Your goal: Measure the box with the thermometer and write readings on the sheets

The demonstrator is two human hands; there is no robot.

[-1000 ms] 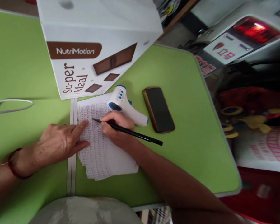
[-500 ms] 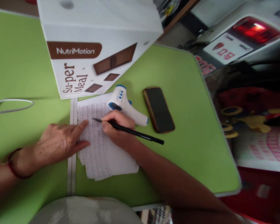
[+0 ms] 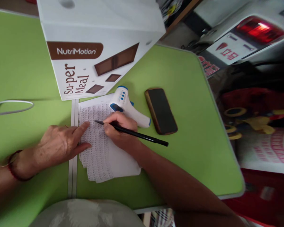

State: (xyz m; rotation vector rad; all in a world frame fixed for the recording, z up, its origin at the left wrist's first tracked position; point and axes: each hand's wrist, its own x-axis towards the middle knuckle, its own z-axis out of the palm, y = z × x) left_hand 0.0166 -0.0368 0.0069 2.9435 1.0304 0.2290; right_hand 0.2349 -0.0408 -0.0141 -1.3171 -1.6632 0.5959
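My right hand (image 3: 119, 129) grips a black pen (image 3: 142, 136), its tip resting on a stack of white printed sheets (image 3: 101, 157) near the top rows. My left hand (image 3: 59, 145) lies flat on the green table (image 3: 191, 126), fingers spread, with the fingertips pressing the left edge of the sheets. A red band circles the left wrist. A white and blue infrared thermometer (image 3: 126, 105) lies just beyond my right hand, touching the top of the paper.
A large white NutriMotion carton (image 3: 92, 44) stands at the back, above the paper. A dark phone (image 3: 161, 110) lies face up right of the thermometer. A white cable (image 3: 11, 107) loops at the left. The table's right edge drops to cluttered floor.
The pen has shifted a little to the right across the sheet with my right hand. The left hand has stayed where it was.
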